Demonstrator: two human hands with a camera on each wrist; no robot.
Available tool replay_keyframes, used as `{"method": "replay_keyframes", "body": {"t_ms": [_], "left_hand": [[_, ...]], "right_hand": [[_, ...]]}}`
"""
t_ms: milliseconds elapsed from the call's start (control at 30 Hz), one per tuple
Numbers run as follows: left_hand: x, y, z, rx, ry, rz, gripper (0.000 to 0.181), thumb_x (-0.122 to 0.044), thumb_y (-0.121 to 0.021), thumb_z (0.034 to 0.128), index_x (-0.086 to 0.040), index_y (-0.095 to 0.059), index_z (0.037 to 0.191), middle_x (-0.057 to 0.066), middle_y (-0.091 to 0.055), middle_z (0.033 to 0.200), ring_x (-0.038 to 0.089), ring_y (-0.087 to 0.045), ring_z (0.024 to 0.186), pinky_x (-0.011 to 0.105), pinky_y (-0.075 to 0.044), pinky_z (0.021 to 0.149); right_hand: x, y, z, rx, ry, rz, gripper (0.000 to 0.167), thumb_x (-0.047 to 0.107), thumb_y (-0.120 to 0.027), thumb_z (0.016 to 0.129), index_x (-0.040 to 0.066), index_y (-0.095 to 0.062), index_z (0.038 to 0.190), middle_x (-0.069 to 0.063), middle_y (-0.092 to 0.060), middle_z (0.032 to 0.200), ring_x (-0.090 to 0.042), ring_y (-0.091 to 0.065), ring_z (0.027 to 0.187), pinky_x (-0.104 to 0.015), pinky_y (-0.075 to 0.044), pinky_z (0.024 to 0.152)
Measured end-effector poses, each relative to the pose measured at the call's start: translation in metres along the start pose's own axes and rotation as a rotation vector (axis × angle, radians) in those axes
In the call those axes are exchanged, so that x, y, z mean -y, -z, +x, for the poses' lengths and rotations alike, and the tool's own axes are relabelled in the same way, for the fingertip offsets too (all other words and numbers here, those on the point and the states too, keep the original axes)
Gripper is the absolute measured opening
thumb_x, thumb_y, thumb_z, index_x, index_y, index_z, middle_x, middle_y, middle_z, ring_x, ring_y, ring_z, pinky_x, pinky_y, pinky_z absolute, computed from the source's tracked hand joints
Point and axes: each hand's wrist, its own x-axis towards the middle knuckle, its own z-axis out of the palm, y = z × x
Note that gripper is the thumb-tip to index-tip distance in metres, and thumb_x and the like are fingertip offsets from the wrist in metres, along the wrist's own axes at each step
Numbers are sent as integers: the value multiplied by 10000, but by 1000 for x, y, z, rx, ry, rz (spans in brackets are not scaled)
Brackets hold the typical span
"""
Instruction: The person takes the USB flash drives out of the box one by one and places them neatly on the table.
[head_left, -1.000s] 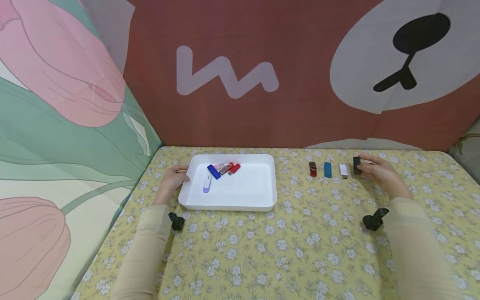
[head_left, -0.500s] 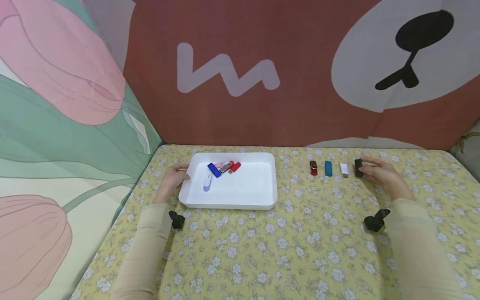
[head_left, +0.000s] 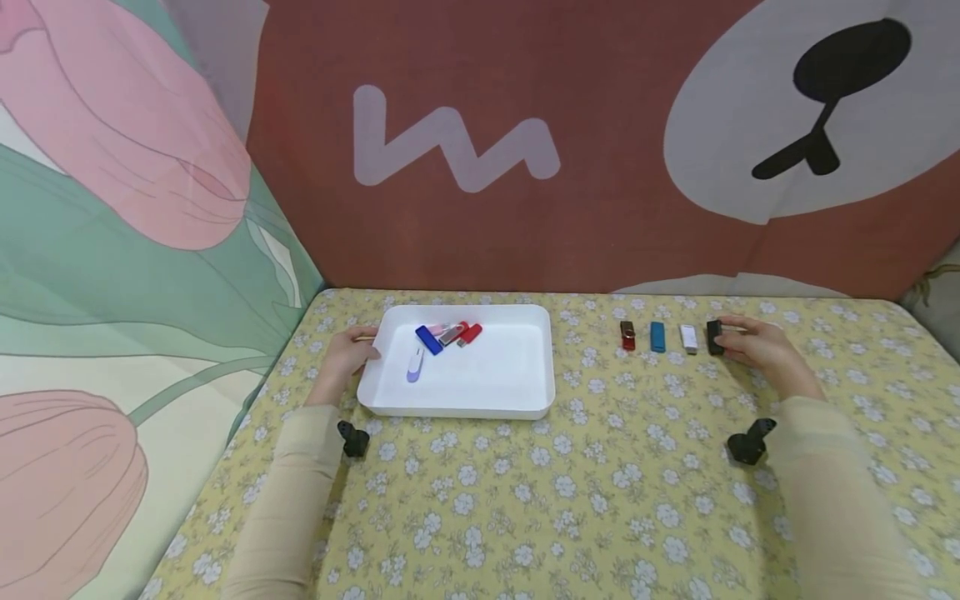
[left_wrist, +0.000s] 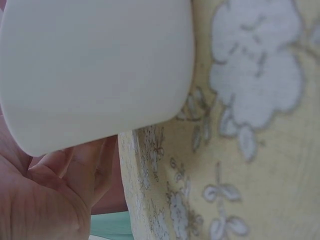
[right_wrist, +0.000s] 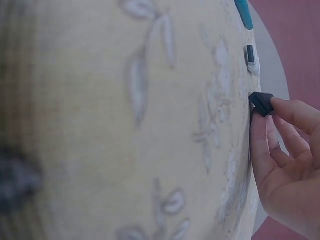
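Note:
My left hand [head_left: 347,363] grips the left end of a white tray [head_left: 487,414], thumb at the rim and fingers at its outer side. The left wrist view shows the hand [left_wrist: 55,192] against the tray wall [left_wrist: 95,70]. At the right, my right hand [head_left: 767,353] pinches a black USB stick [head_left: 714,337] between thumb and fingers. In the right wrist view the stick [right_wrist: 261,103] is tilted, close to the cloth. To its left, a white USB stick [head_left: 688,339], a blue one [head_left: 657,337] and a dark red one [head_left: 627,336] lie in a row.
Inside the tray lie a blue USB stick [head_left: 429,340], a lilac one [head_left: 415,365], a red one [head_left: 469,335] and a red-and-silver one [head_left: 452,335]. A flowered yellow cloth [head_left: 525,517] covers the table. Behind it stands a brown printed backdrop [head_left: 600,208].
The black USB stick in my right hand has shifted slightly toward the white one over the last half second. My left hand stays on the tray.

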Motion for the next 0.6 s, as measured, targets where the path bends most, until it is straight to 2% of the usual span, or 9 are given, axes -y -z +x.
{"method": "replay_keyframes", "body": {"t_ms": [100,233,333,500,600], "left_hand": [[0,-1,0,7,-7,-4,514,-2,-517,875,-55,-483,1386,190,-511,1386,262,-544,1138,239,-440,707],[1,0,1,10,-12,-4,515,1,-511,877,-49,-478,1388,195,-505,1391,279,-538,1170,232,-440,700],[2,1,2,8,-11,2,516,6,-511,879,-41,-474,1392,201,-498,1395,260,-540,1131,226,-431,680],[3,1,3,1,-3,2,514,10,-520,875,-42,-481,1386,199,-510,1384,211,-543,1032,224,-428,654],[3,1,3,1,-3,4,514,10,-521,873,-39,-482,1384,202,-511,1382,218,-549,1046,226,-432,665]], "right_hand": [[0,0,0,-17,-1,-6,689,281,-491,983,12,-161,1524,-191,-383,1334,168,-526,737,-114,-506,739],[1,-1,0,-27,-1,-12,682,275,-490,982,-6,-174,1517,-313,-278,1434,171,-517,720,-115,-505,726],[1,-2,0,-26,4,-34,687,273,-468,989,-43,-150,1509,-352,-204,1481,181,-502,709,-110,-501,715],[4,-4,0,-28,0,-85,680,274,-447,992,-72,-151,1497,-369,-201,1489,190,-484,686,-115,-494,701],[5,-5,-1,-39,-15,-109,669,272,-447,991,-71,-168,1493,-370,-219,1485,174,-476,679,-191,-512,766]]}}
